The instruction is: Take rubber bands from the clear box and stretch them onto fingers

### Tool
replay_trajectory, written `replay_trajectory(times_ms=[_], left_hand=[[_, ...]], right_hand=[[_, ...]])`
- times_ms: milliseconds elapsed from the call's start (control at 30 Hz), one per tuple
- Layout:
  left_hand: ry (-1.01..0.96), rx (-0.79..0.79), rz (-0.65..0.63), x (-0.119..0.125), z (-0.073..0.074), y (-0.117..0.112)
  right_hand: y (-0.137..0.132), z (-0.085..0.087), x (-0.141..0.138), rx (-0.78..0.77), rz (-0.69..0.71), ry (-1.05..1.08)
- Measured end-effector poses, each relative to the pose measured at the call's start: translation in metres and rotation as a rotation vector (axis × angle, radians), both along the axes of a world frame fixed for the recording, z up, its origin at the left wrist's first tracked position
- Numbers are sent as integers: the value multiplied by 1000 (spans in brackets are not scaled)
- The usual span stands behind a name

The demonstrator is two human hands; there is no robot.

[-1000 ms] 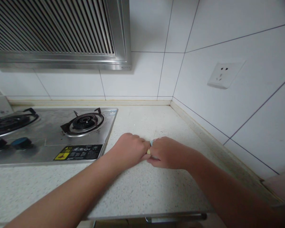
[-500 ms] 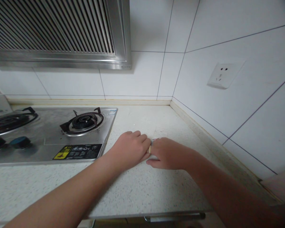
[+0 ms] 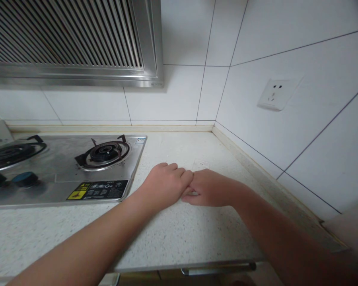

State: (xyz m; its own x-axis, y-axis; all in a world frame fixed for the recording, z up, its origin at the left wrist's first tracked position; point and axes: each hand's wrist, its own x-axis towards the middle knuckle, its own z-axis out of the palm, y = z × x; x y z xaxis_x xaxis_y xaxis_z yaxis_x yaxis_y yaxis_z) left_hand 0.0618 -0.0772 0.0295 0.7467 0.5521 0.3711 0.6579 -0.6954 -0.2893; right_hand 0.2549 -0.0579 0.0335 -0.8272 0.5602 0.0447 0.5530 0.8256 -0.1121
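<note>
Just above the speckled white countertop [image 3: 185, 234], my left hand [image 3: 167, 184] is closed, its knuckles facing away from me. My right hand [image 3: 213, 188] meets it from the right, its fingers curled and pressed against the left fingers. Whatever lies between the two hands is hidden behind the fingers. A narrow gap shows between the right thumb and the curled fingers.
Left of my hands sits a steel gas stove [image 3: 62, 159] with a burner [image 3: 106, 151] and a dark knob [image 3: 25, 179]. A range hood [image 3: 151, 75] hangs above. A wall socket [image 3: 276, 94] is on the right wall. A drawer handle [image 3: 217, 270] runs below the counter edge.
My right hand has closed in on the left, and the fingers now overlap. A small yellowish and bluish strip seen between the hands before is now covered.
</note>
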Motion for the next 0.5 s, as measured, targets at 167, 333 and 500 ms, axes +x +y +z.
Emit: replay_trajectory(times_ms=[167,333,500], left_hand=[[-14,-26,5,1,-2,3],[-30,-22,-2,0,-5,5],[-38,-20,-34,0,-5,4]], right_hand=[[6,-2,5,-126,-34,-19],[7,0,7,-255,-18,25],[6,3,10,-339,-25,34]])
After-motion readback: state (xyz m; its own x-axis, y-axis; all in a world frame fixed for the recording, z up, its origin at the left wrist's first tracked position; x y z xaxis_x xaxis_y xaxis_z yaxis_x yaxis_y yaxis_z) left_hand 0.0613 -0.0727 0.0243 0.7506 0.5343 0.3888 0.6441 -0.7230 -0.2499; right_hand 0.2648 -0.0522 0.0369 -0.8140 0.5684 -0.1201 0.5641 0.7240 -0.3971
